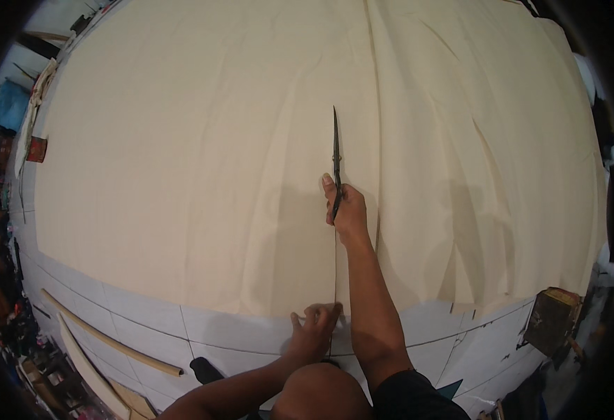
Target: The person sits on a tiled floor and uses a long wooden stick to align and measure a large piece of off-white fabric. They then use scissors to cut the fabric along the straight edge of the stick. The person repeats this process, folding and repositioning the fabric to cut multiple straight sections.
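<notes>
A large cream cloth (160, 175) lies spread over a white tiled surface. Black scissors (336, 143) point away from me above it, their blades together or nearly so. My right hand (349, 208) is wrapped round their handles, thumb on the left side. From the cloth's near edge a thin dark straight line, looking like a cut, runs up to this hand. My left hand (316, 327) is at that near edge, bent fingers on the cloth beside the line's lower end, seemingly gripping the edge. The undersides of its fingers are hidden.
A long wooden strip (111, 332) lies on the tiles at the near left. A worn box-like block (553, 318) stands at the near right. A red tin (37, 149) touches the left edge. To the right, the cloth has raised folds (478, 231).
</notes>
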A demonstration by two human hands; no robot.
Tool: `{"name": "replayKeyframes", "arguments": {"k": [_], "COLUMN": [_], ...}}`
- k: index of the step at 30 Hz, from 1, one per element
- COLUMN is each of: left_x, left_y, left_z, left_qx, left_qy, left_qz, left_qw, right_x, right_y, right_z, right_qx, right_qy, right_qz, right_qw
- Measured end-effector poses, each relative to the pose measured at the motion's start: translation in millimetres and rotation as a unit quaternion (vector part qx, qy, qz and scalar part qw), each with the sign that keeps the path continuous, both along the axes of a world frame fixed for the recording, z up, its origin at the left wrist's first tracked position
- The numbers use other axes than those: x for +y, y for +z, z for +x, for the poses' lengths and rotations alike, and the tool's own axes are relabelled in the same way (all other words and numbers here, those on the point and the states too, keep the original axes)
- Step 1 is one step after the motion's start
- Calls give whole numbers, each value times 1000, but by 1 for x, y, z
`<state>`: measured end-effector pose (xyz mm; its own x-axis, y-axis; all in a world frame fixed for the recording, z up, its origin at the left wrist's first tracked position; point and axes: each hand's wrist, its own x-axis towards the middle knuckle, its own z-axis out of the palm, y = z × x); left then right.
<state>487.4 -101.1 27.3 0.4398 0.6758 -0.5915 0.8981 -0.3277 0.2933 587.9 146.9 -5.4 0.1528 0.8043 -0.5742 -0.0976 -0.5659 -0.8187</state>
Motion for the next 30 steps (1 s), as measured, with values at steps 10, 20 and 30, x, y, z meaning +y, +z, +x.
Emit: {"name": "replayKeyframes", "arguments": {"k": [10, 20, 30], "left_x": [4, 8, 10], "left_y": [5, 5, 11], "left_z": [-1, -5, -1], "left_qx": [0, 10, 7], "left_qy": [-5, 0, 1], "left_qz": [-20, -36, -42], "left_qw": [1000, 999, 999], "right_x": [75, 116, 146], "right_y": [5, 9, -8], "right_z": [3, -1, 0], "right_qx": [-3, -1, -66], "right_qy": [-9, 11, 5], "right_qz": [7, 17, 63], "right_qw": [1000, 1000, 996]}}
